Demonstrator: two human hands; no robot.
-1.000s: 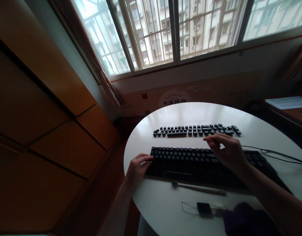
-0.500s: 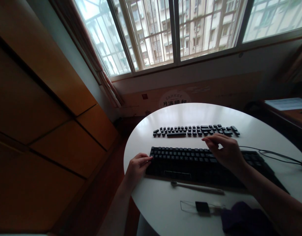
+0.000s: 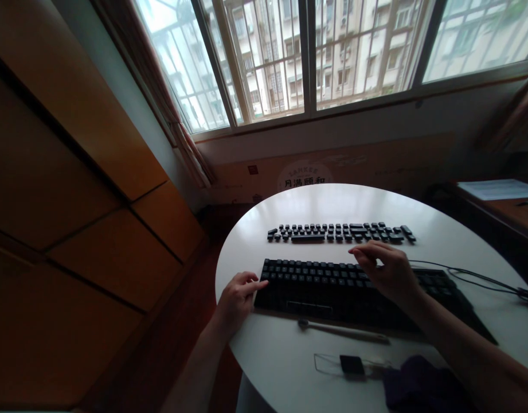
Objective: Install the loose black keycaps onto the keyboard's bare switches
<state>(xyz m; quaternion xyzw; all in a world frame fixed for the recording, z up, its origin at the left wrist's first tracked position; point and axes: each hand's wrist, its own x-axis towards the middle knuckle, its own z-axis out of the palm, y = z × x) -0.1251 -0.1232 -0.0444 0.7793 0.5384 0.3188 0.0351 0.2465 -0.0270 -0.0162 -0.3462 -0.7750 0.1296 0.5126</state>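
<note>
Head view: our half-open left hand touches the long black keyboard, stiff-looking; grip ends. Right hand pinched, contents unclear.

Bench: white, with a curved edge
Far row: loose black keycaps, laid out in lines
Middle: black keyboard, upper keys fitted
Right: dark cable
Near side: slender tool; black square piece with wire loops; purple cloth
</note>
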